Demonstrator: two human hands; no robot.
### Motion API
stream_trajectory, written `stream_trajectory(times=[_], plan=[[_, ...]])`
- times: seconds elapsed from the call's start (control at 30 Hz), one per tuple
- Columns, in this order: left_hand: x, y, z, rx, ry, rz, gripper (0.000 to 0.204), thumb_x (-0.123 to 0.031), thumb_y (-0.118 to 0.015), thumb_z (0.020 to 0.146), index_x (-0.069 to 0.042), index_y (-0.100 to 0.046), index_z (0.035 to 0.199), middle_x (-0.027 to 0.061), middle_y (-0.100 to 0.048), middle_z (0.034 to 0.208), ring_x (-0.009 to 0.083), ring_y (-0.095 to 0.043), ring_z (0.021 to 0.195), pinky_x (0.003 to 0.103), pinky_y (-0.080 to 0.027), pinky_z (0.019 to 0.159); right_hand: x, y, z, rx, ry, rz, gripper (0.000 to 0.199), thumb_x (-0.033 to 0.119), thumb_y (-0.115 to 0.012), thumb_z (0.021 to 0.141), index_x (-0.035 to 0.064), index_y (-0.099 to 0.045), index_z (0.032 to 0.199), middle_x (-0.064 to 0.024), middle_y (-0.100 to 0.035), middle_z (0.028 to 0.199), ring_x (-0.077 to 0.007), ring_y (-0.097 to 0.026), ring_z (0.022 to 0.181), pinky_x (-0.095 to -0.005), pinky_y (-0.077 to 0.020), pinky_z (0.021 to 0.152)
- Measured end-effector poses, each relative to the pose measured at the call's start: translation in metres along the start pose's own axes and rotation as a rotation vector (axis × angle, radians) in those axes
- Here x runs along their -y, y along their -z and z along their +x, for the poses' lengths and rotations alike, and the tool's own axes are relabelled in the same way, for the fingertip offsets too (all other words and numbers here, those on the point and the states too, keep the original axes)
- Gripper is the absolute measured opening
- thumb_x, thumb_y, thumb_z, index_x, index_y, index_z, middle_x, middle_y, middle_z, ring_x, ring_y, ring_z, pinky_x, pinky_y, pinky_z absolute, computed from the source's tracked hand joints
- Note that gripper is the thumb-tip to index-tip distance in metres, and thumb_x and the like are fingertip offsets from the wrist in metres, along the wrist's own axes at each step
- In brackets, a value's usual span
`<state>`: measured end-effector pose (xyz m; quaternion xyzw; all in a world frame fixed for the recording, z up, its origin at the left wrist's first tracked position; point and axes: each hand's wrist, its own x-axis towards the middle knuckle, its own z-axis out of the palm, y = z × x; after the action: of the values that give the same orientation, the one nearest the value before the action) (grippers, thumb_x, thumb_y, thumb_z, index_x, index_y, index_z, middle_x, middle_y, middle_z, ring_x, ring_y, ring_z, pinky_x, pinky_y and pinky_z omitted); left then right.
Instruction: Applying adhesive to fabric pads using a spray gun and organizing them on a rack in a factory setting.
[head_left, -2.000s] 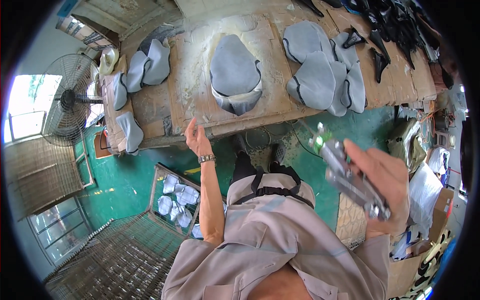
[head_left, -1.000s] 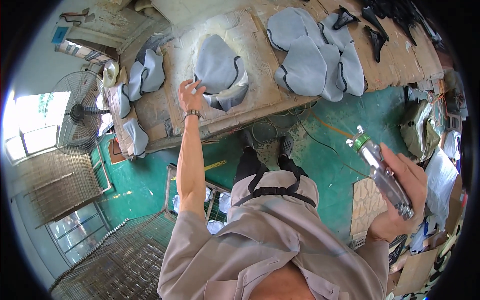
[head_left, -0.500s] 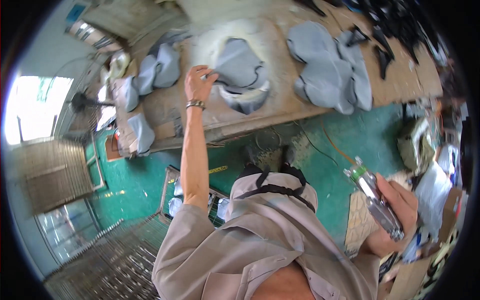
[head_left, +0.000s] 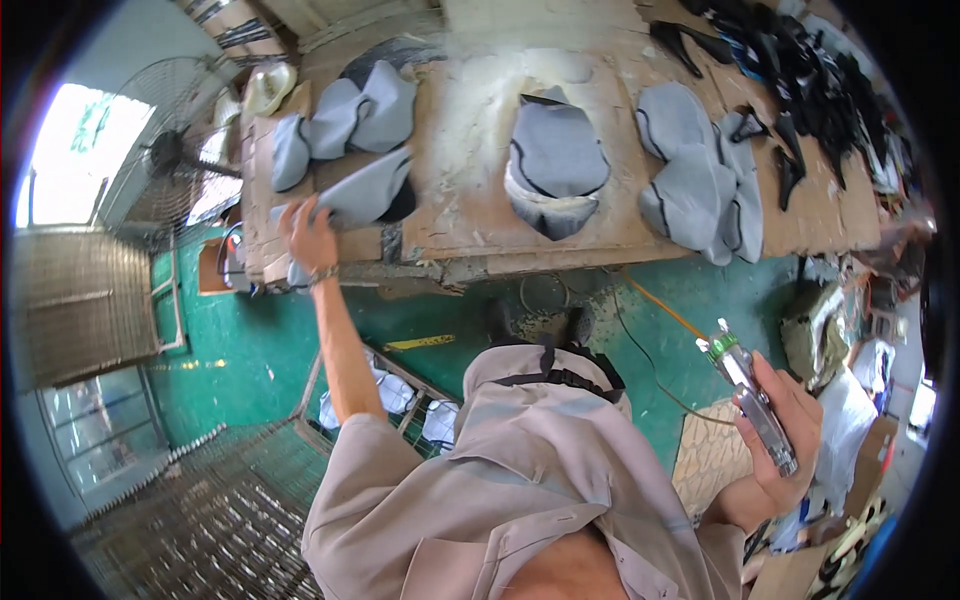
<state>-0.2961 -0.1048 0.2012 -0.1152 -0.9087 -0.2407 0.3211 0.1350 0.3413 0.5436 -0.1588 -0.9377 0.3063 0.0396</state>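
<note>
My left hand point(head_left: 308, 238) is at the left end of the worktable, its fingers closed on the end of a grey cover piece point(head_left: 362, 192) with a dark underside. Next to it lie several more grey pieces point(head_left: 385, 108). My right hand point(head_left: 790, 425) grips a metal spray gun point(head_left: 752, 395) with a green ring, held up away from the table on the right. Around the middle of the table, a grey cover piece point(head_left: 560, 150) with dark edging lies over a pale, dark-rimmed form point(head_left: 552, 215), on a patch whitened by residue.
On the cardboard-covered worktable point(head_left: 470, 215), overlapping grey pieces point(head_left: 690, 190) lie to the right, with black parts point(head_left: 790, 170) heaped beyond. A caged fan point(head_left: 165, 150) stands at the left. An orange hose point(head_left: 660, 305) crosses above the green floor. Wire racks point(head_left: 240, 500) stand at the lower left.
My left hand has moved left from the middle of the table, carrying a grey cover piece to the pieces at the left end. My right hand still holds the spray gun, nearly in place.
</note>
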Motion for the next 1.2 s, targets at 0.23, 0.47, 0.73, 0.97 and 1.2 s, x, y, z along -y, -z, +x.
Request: stream_trajectory(times=[0.23, 0.47, 0.73, 0.97, 1.2], plan=[[0.103, 0.006, -0.099, 0.544, 0.023, 0.544, 0.044, -0.023, -0.082, 0.073, -0.021, -0.072, 0.115, 0.0089, -0.055, 0.134, 0.0316, -0.048, 0.13, 0.047, -0.041, 0.104, 0.006, -0.007, 0.009, -0.047, -0.021, 0.017, 0.056, -0.005, -0.068, 0.075, -0.0058, -0.06, 0.13, -0.0154, -0.063, 0.091, -0.027, -0.062, 0.078, -0.0319, -0.0477, 0.074], [0.105, -0.027, -0.108, 0.631, 0.283, 0.461, 0.045, -0.015, -0.076, 0.07, -0.019, -0.071, 0.115, 0.0085, -0.052, 0.136, 0.0317, -0.044, 0.133, 0.047, -0.04, 0.106, 0.027, 0.0, 0.006, -0.109, -0.155, -0.087, 0.052, 0.006, -0.07, 0.074, -0.0028, -0.067, 0.126, -0.0179, -0.07, 0.107, -0.0253, -0.065, 0.09, -0.0301, -0.0492, 0.084], [0.138, -0.066, -0.121, 0.038, 0.858, -0.637, 0.082, 0.008, -0.058, 0.06, -0.01, -0.06, 0.14, 0.0143, -0.055, 0.139, 0.0299, -0.052, 0.124, 0.04, -0.041, 0.108, 0.027, -0.011, -0.007, -0.326, -0.05, -0.245, 0.042, 0.014, -0.059, 0.075, -0.0064, -0.075, 0.107, -0.0195, -0.068, 0.091, -0.0239, -0.063, 0.076, -0.0313, -0.0484, 0.069], [0.111, -0.038, -0.14, -0.271, 0.621, -0.404, 0.078, 0.003, -0.058, 0.061, -0.008, -0.061, 0.138, 0.017, -0.049, 0.146, 0.0321, -0.047, 0.133, 0.042, -0.033, 0.114, 0.041, -0.002, 0.021, -0.193, -0.138, -0.114, 0.061, 0.007, -0.07, 0.065, -0.0051, -0.067, 0.124, -0.0211, -0.071, 0.103, -0.0292, -0.068, 0.09, -0.0348, -0.0503, 0.084], [0.017, 0.002, -0.181, -0.098, 0.772, -0.64, 0.058, 0.01, -0.055, 0.077, -0.006, -0.064, 0.131, 0.0153, -0.056, 0.14, 0.0252, -0.055, 0.127, 0.039, -0.043, 0.108, 0.067, -0.011, 0.026, -0.041, 0.014, -0.179, 0.06, 0.003, -0.069, 0.065, -0.0058, -0.066, 0.125, -0.0194, -0.07, 0.09, -0.0291, -0.067, 0.08, -0.0336, -0.0498, 0.076]])
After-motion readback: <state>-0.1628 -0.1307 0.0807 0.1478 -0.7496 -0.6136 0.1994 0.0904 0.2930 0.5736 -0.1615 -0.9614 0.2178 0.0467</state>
